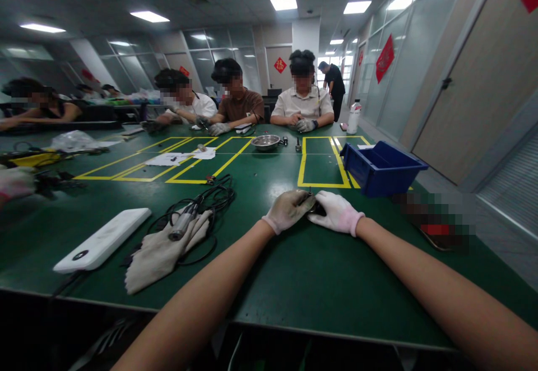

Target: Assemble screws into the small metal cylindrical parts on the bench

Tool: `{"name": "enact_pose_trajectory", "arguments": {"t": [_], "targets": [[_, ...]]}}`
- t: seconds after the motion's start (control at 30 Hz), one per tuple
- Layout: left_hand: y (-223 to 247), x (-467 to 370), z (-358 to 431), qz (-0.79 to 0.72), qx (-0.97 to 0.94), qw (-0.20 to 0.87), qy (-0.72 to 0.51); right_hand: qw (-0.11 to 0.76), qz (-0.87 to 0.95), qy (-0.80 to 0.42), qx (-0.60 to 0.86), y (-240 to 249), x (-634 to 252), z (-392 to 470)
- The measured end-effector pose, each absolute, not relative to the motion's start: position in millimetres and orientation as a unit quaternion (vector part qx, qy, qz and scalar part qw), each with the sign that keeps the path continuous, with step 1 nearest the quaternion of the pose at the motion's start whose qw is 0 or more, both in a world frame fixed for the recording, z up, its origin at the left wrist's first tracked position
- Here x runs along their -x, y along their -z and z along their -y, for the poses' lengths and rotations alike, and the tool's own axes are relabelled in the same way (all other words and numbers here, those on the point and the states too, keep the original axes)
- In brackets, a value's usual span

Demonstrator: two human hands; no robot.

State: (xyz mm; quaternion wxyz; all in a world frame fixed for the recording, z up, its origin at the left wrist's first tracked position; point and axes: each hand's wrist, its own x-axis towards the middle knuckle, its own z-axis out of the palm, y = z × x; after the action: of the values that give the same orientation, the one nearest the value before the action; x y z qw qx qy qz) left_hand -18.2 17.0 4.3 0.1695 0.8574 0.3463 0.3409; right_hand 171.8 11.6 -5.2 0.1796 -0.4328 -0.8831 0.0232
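My left hand (290, 210), in a soiled grey work glove, is closed on the left side of a small dark metal part (311, 205). From the right, my right hand (336, 212), in a white and pink glove, closes on the same part. A thin pin or shaft points up from it between the fingertips. Both hands are just above the green table (269, 281), and the gloves hide most of the part, so its shape cannot be made out.
A blue bin (380, 169) stands right of my hands. Left lie a cloth (153, 259), a metal tool (181, 225) with black cable and a white power bank (103, 240). Beyond are a metal bowl (266, 143), a bottle (354, 117) and several people. A blurred object lies far right.
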Motion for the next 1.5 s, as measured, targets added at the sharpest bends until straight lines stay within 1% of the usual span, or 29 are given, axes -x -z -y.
{"name": "enact_pose_trajectory", "arguments": {"t": [1.5], "targets": [[-5.3, 18.5, -17.0, -0.354, -0.851, 0.184, -0.341, 0.167, 0.881, -0.032, 0.442, 3.1, -171.5, -11.1]]}}
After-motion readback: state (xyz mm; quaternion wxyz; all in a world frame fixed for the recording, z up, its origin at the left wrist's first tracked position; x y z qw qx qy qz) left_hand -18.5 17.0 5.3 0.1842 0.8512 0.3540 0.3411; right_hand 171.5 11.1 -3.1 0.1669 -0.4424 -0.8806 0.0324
